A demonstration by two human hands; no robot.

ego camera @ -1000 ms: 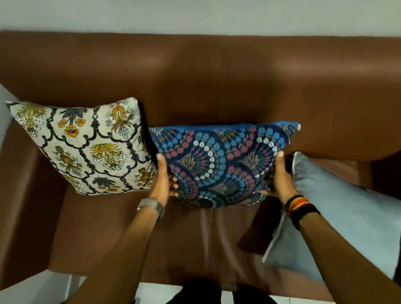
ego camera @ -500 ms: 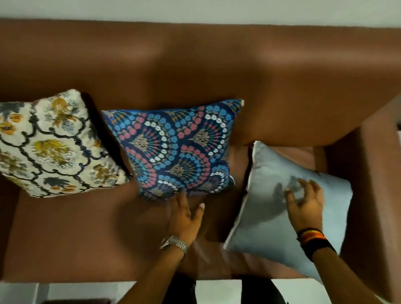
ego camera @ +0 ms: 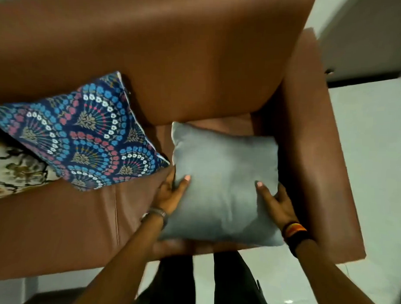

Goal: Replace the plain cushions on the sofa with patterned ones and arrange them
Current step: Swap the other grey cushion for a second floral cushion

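Note:
A plain grey cushion point(ego camera: 223, 175) lies on the right end of the brown sofa's seat point(ego camera: 56, 226). My left hand point(ego camera: 171, 191) grips its left edge, thumb on top. My right hand point(ego camera: 275, 202) grips its right edge the same way. To the left, a blue cushion with a fan pattern point(ego camera: 81, 138) leans against the backrest. A cream floral cushion point(ego camera: 10, 177) shows partly at the left edge, half hidden behind the blue one.
The sofa's right armrest point(ego camera: 313, 155) stands close beside the grey cushion. The tall backrest point(ego camera: 152, 59) runs behind. Pale tiled floor point(ego camera: 372, 157) lies to the right and below, where my dark trouser legs point(ego camera: 190, 283) stand against the sofa front.
My left hand left the blue cushion and moved right onto the grey cushion's left edge. My right hand shifted from the cushion's top to its right edge. The view swung right.

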